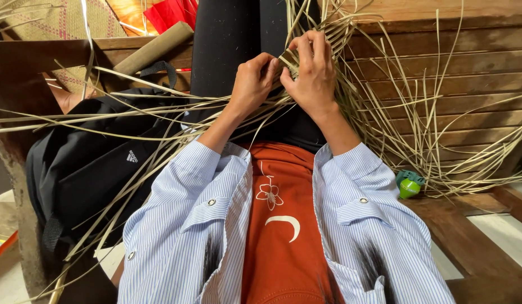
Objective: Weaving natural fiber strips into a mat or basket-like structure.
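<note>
1. Your left hand (252, 84) and right hand (312, 72) meet over your lap, both clenched on the same small woven patch (289, 59) of flat straw strips (384, 112). The left thumb and fingertips pinch its near edge; the right fingers curl over the top of it.
2. The woven patch sits between your two hands, above your dark trousers (227, 34), and the loose strip ends fan out from it to both sides across the wooden bench surface (475, 67) and over the black backpack (86, 163) on your left.
3. The strips look thin, light and springy: they arch under their own length rather than lie flat, so they probably flick back when let go.
4. Judging by their dry, pale look, they likely crease or split if you fold them sharply. Bend them in a soft curve.
5. Take hold close to the woven part, where the crossings are tight; a grip far out on a strip gives little control.
6. A small green object (409, 184) lies on the surface by your right elbow, well apart from the work.
</note>
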